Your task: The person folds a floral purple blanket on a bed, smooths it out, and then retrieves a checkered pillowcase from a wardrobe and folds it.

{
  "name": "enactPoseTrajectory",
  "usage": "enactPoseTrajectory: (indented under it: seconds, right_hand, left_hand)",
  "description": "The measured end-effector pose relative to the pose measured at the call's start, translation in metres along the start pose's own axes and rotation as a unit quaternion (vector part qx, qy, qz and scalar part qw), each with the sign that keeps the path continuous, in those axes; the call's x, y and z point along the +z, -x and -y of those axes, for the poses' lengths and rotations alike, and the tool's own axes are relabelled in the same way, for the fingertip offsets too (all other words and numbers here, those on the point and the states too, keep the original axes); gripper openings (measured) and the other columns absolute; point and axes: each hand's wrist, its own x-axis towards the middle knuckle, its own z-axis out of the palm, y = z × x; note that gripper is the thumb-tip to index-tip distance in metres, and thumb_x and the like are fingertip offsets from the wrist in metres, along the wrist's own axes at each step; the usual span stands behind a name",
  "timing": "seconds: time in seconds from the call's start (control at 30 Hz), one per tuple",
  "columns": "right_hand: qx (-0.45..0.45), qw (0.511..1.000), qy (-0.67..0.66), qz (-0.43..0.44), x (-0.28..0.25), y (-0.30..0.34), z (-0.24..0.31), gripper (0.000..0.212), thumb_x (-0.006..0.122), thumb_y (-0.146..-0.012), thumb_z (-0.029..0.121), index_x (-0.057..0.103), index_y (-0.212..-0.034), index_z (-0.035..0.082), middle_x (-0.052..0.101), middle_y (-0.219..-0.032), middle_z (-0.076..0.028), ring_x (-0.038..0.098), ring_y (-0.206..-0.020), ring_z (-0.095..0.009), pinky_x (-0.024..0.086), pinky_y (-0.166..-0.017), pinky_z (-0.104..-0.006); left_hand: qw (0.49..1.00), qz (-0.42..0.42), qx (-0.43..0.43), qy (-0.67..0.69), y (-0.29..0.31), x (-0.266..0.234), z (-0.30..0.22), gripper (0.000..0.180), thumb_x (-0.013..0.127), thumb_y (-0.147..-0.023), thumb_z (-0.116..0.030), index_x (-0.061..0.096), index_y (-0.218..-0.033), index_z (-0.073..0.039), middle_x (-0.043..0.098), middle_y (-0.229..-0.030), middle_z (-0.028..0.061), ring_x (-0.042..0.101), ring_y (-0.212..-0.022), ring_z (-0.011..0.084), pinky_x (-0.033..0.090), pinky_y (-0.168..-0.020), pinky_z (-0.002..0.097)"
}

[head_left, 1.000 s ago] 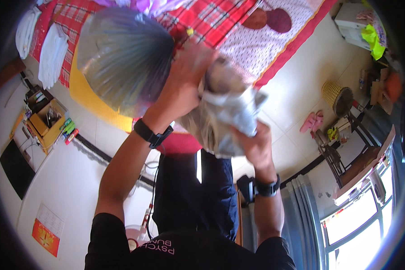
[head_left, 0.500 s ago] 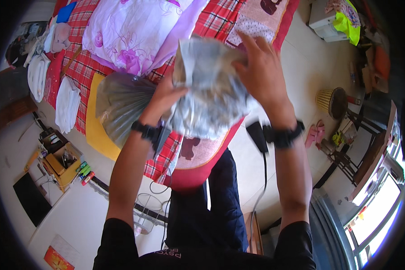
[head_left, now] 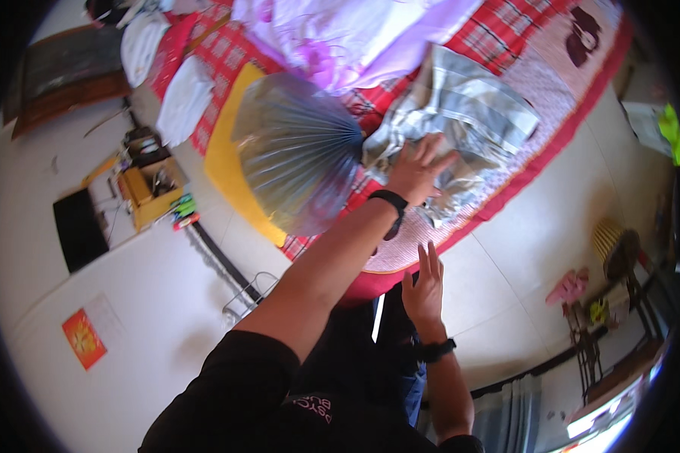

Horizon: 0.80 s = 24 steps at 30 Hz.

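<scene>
A grey-and-white checked cloth (head_left: 499, 113), crumpled and loosely spread, lies on the bed near its front edge; its kind is hard to make out. My left hand (head_left: 421, 172) rests on the lower part of this cloth with its fingers spread. Below it, in front of the bed edge, my right hand (head_left: 425, 293) is held up with fingers stretched out and nothing in it. A pleated, see-through grey sheet (head_left: 302, 151), spread like a fan, lies left of the checked cloth, its gathered end close to the cloth.
The bed has a red plaid cover (head_left: 499, 38). A white and purple flowered cloth (head_left: 355, 38) lies at its far side, a yellow cloth (head_left: 223, 162) and a white cloth (head_left: 185, 102) at its left. An open box (head_left: 147, 192) stands left; a woven basket (head_left: 616, 245) stands right.
The checked cloth, lifted between both hands before, now lies on the bed. My right hand has let go and drawn back toward me; my left hand now lies on the cloth. The view has turned.
</scene>
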Motion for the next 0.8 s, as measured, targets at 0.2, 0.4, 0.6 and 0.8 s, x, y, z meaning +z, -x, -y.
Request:
enactPoseTrajectory:
  seconds: [0.2, 0.4, 0.6, 0.8]
  right_hand:
    - [0.017, 0.999, 0.006, 0.045, -0.002, 0.048, -0.025, 0.056, 0.059, -0.076, 0.003, 0.042, -0.129, -0.003, 0.039, -0.136, -0.027, 0.04, -0.122, -0.044, 0.034, -0.104, -0.0471]
    - [-0.014, 0.996, 0.085, 0.02, -0.032, 0.087, -0.054, 0.055, 0.058, -0.078, 0.009, 0.042, -0.128, -0.005, 0.038, -0.134, -0.03, 0.039, -0.123, -0.044, 0.032, -0.104, -0.0486]
    - [-0.034, 0.991, 0.132, 0.017, -0.054, 0.128, -0.044, 0.055, 0.059, -0.077, 0.012, 0.044, -0.126, -0.007, 0.043, -0.131, -0.03, 0.041, -0.123, -0.041, 0.034, -0.104, -0.0459]
    - [-0.148, 0.978, 0.146, 0.007, -0.058, 0.154, 0.0, 0.055, 0.063, -0.076, 0.013, 0.044, -0.124, -0.006, 0.049, -0.124, -0.03, 0.046, -0.118, -0.043, 0.038, -0.101, -0.0468]
  left_hand:
    - [0.999, 0.04, -0.023, -0.009, -0.002, -0.011, -0.008, 0.091, 0.078, -0.067, -0.036, 0.029, -0.143, -0.026, 0.014, -0.152, 0.0122, 0.016, -0.139, 0.0306, 0.024, -0.104, 0.0598]
    - [0.986, 0.085, -0.131, -0.052, 0.005, -0.004, -0.024, 0.063, 0.061, -0.082, -0.025, 0.036, -0.14, -0.03, 0.03, -0.147, 0.0106, 0.029, -0.134, 0.0308, 0.021, -0.103, 0.0616]
    - [0.968, 0.043, -0.101, 0.227, 0.127, -0.028, -0.098, 0.041, 0.052, -0.082, -0.01, 0.054, -0.123, -0.009, 0.063, -0.097, 0.0202, 0.06, -0.091, 0.0356, 0.046, -0.079, 0.0463]
    - [0.938, -0.017, -0.204, 0.279, 0.313, 0.0, -0.112, 0.038, 0.053, -0.078, -0.008, 0.06, -0.115, -0.004, 0.063, -0.102, 0.0243, 0.059, -0.099, 0.0388, 0.046, -0.086, 0.0469]
